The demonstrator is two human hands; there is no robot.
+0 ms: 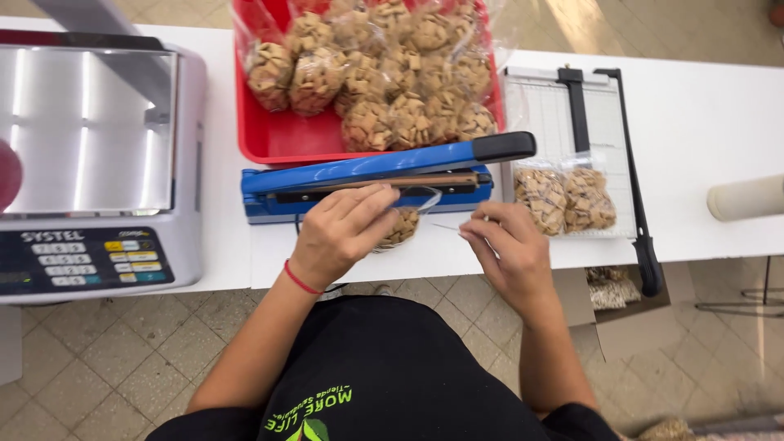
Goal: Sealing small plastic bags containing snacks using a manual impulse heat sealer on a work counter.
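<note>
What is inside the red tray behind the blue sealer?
The red tray holds many clear bags of tan square cereal pieces, piled together. The tray floor beneath them is covered, and the blue sealer hides its front edge, so the exact count cannot be told.

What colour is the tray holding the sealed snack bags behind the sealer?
Red; the tray shows clearly in the head view, behind the blue heat sealer.
</note>
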